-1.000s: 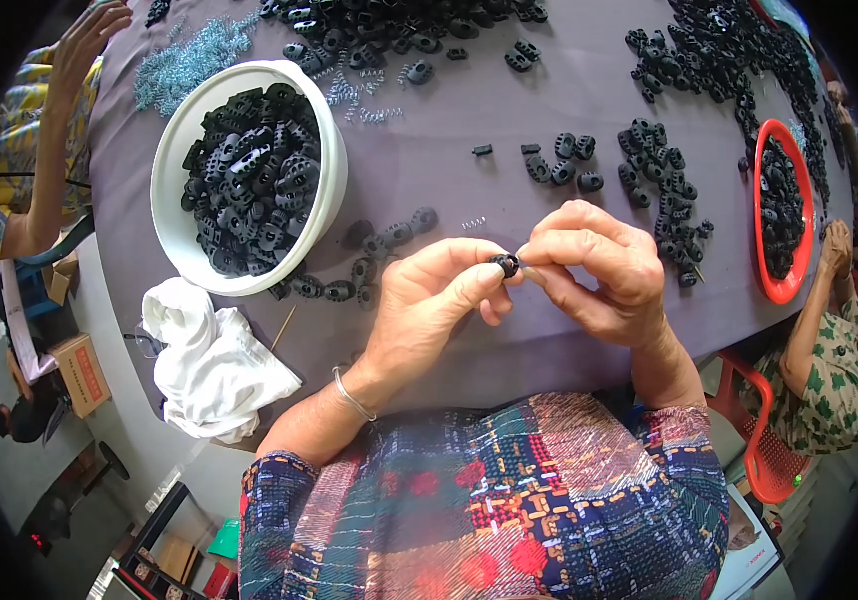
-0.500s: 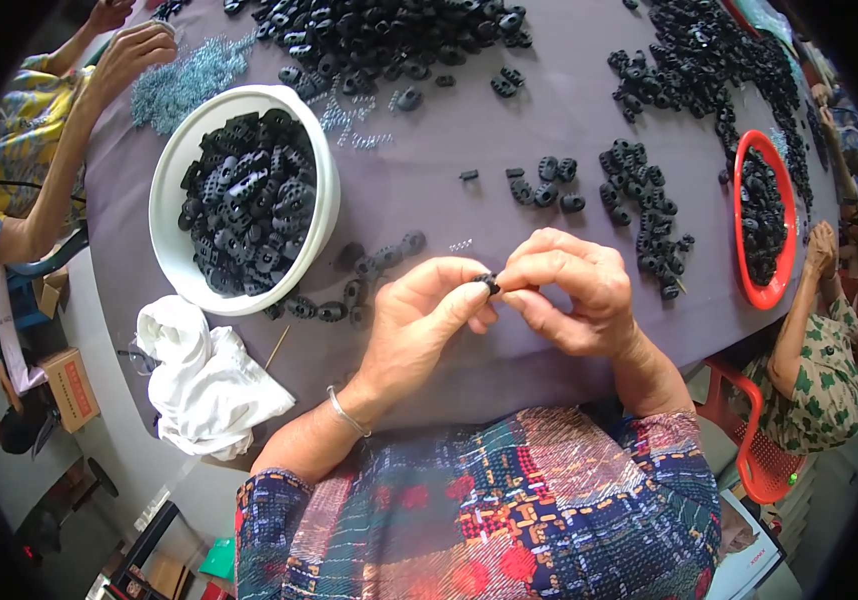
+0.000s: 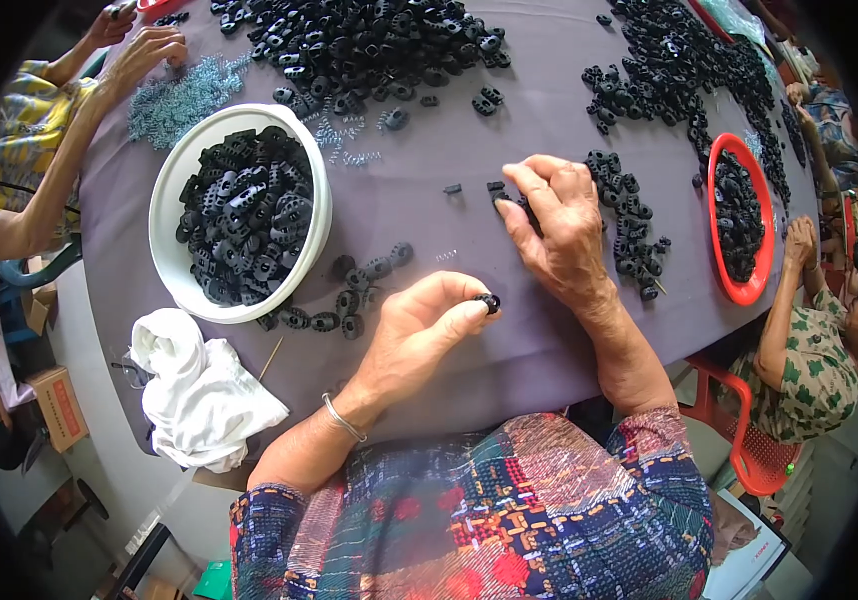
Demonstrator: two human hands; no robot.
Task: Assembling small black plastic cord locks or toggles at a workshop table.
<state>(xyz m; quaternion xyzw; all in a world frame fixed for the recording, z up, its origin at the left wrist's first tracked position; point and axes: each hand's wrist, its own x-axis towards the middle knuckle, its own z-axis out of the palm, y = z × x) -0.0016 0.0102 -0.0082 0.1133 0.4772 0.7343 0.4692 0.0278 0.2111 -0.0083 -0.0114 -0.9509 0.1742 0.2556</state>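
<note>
My left hand (image 3: 419, 325) is pinched around a small black plastic cord lock (image 3: 489, 301), just above the table near its front edge. The cord lock's end shows past my thumb and finger. Farther off and to the right, my right hand (image 3: 557, 215) reaches over a few loose black pieces (image 3: 497, 189), thumb and forefinger apart on either side of them. My palm partly hides that group. One small black piece (image 3: 452, 189) lies by itself to the left of it. A tiny metal spring (image 3: 447, 255) rests on the cloth between my hands.
A white basin (image 3: 321, 215) full of black cord locks stands left, beside a white cloth (image 3: 204, 400) and a thin stick (image 3: 272, 357). Beyond are a large black heap (image 3: 359, 45) and springs (image 3: 189, 98). Right is a red basket (image 3: 717, 225). Other people's hands (image 3: 149, 50) work at the sides.
My right hand has left my left hand and moved away from me to the loose black pieces. The left hand keeps its pinch on the cord lock. The whole view has shifted slightly.
</note>
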